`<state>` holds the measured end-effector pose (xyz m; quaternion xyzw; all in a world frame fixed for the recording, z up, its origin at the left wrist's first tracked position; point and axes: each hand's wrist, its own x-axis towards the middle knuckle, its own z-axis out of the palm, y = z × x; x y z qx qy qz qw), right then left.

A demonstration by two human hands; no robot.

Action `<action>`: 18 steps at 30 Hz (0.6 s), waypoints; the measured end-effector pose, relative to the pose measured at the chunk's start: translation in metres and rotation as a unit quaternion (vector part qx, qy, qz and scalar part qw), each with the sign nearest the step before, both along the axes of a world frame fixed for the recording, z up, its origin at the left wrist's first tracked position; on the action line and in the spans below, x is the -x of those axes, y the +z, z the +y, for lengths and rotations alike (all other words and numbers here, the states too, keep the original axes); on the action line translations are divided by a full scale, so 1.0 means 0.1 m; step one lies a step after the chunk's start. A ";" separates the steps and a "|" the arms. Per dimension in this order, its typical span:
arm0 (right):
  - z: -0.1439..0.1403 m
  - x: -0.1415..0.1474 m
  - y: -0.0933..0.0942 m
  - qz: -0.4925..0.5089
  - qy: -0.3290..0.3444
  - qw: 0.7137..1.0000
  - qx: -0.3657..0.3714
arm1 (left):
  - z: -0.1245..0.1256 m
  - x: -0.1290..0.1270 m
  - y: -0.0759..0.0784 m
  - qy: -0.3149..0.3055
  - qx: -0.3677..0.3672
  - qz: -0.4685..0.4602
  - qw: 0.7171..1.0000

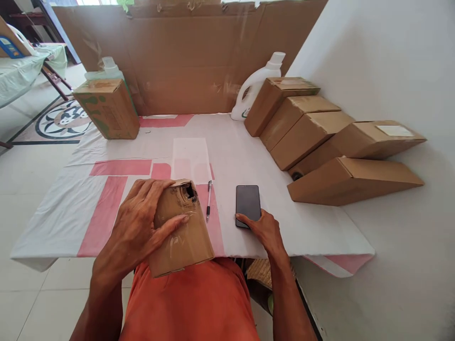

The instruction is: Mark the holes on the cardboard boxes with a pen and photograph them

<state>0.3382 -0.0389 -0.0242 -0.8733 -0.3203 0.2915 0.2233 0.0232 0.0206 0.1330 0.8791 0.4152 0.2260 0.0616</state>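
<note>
My left hand point(142, 218) grips a small brown cardboard box point(185, 241) at the table's front edge, thumb across its face and fingers over its top. A dark, ragged hole shows near the box's upper right corner. My right hand point(263, 229) is closed on the lower end of a black smartphone point(248, 201), thumb and fingers at its two sides; the phone lies on the tabletop or just above it, I cannot tell which. Between box and phone lies a pen point(209, 201). Beyond it a pale sheet of paper point(191, 156) rests on the cloth.
Several cardboard boxes point(309, 137) stand along the right wall, with a white jug point(259, 85) behind them. Another box point(110, 109) and a clear bottle point(110, 68) stand at the back left. A large cardboard panel point(188, 61) closes off the table's back edge.
</note>
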 end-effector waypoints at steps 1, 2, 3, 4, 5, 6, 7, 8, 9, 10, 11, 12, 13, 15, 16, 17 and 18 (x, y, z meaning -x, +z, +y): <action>-0.01 0.00 -0.01 0.034 -0.005 0.999 -0.023 | 0.00 0.00 0.00 0.000 0.004 -0.001 1.000; -0.04 0.01 0.00 0.069 -0.010 0.996 -0.047 | -0.01 -0.01 0.00 0.001 0.008 -0.002 1.000; -0.07 0.01 0.03 0.099 -0.013 0.993 -0.067 | -0.01 -0.01 0.00 0.003 0.012 -0.002 1.000; -0.10 0.03 0.08 0.139 -0.018 0.986 -0.090 | -0.01 -0.01 0.00 0.005 0.016 -0.004 1.000; -0.14 0.04 0.14 0.191 -0.026 0.974 -0.117 | 0.00 -0.01 0.00 0.006 0.019 -0.007 1.000; -0.17 0.06 0.23 0.254 -0.038 0.955 -0.147 | 0.00 -0.02 0.00 0.007 0.021 -0.009 1.000; -0.21 0.09 0.34 0.320 -0.053 0.929 -0.178 | 0.00 -0.02 0.00 0.006 0.023 -0.011 1.000; -0.24 0.13 0.46 0.380 -0.068 0.899 -0.207 | 0.01 -0.02 0.00 0.004 0.024 -0.013 1.000; -0.28 0.18 0.58 0.429 -0.079 0.869 -0.232 | 0.01 -0.02 0.00 0.003 0.026 -0.014 1.000; -0.33 0.24 0.70 0.464 -0.081 0.846 -0.251 | 0.01 -0.02 0.00 0.001 0.028 -0.015 0.999; -0.38 0.31 0.83 0.484 -0.071 0.833 -0.260 | 0.01 -0.03 0.01 -0.001 0.029 -0.017 0.999; -0.44 0.39 0.94 0.504 -0.054 0.822 -0.261 | 0.01 -0.03 0.01 -0.003 0.030 -0.019 0.999; -0.51 0.48 1.04 0.527 -0.030 0.811 -0.253 | 0.01 -0.03 0.01 -0.004 0.030 -0.021 0.999; -0.64 0.68 1.21 0.575 0.029 0.789 -0.216 | -0.01 -0.03 0.02 -0.005 0.030 -0.026 0.999; -0.71 0.79 1.27 0.598 0.055 0.775 -0.196 | -0.02 -0.03 0.03 -0.006 0.032 -0.028 0.999; -0.76 0.89 1.31 0.623 0.074 0.758 -0.179 | -0.03 -0.03 0.03 -0.008 0.036 -0.031 0.999; -0.79 1.00 1.34 0.650 0.086 0.736 -0.165 | -0.05 -0.03 0.03 -0.012 0.042 -0.033 0.998</action>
